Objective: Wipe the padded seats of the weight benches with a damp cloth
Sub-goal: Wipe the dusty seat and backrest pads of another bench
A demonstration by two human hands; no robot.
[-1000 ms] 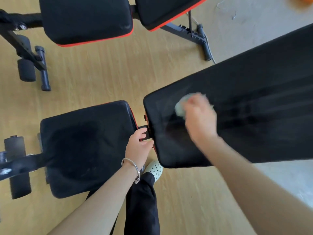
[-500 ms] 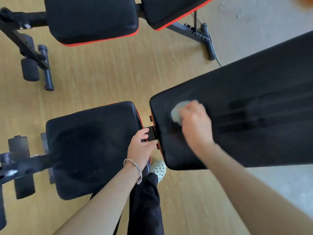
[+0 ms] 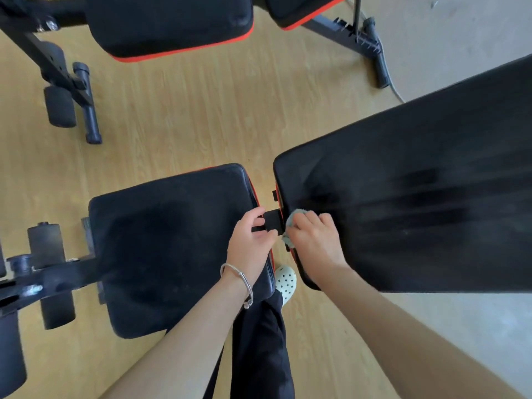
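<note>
A black padded seat [image 3: 172, 246] with red trim lies below me at the left. The long black back pad [image 3: 417, 203] stretches to the right, with dark damp streaks on it. My right hand [image 3: 315, 240] presses a pale green cloth [image 3: 291, 223] against the back pad's near-left edge. My left hand [image 3: 252, 239], a silver bangle on its wrist, grips the black bracket [image 3: 272, 221] in the gap between seat and back pad.
A second bench [image 3: 169, 24] with red-trimmed black pads stands at the top, its frame and foam rollers [image 3: 60, 108] on the left. Foam rollers and frame [image 3: 43, 283] of the near bench lie at the left edge. My dark trouser leg and white clog [image 3: 286, 282] stand on the wooden floor.
My right hand has slid the cloth down and left across the back pad to its near-left edge, close to my left hand. The left hand stays on the bracket.
</note>
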